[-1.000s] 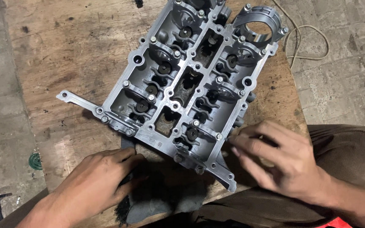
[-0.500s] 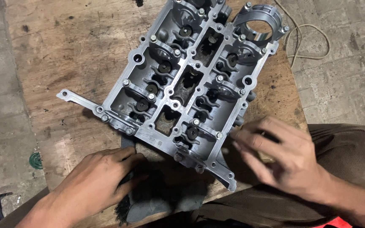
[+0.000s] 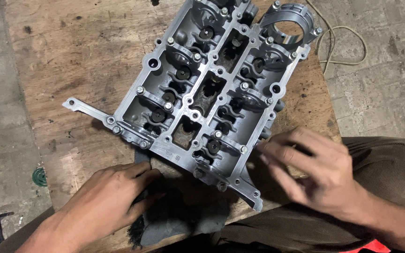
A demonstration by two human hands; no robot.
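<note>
The left hand (image 3: 113, 199) is pressing curled fingers into the dark rag (image 3: 174, 220) under the aluminium cylinder head (image 3: 212, 98) lying across the wooden table (image 3: 71, 61). The right hand (image 3: 322, 175) is hovering beside it, fingers spread, gripping nothing. Tugging that rag could be tipping the overhanging casting off the edge.

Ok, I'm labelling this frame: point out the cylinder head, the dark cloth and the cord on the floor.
cylinder head (image 3: 212, 89): head view, on its central rib.
dark cloth (image 3: 174, 220): head view, on the fold near the table edge.
cord (image 3: 348, 37): head view, on its loop over the floor.
</note>
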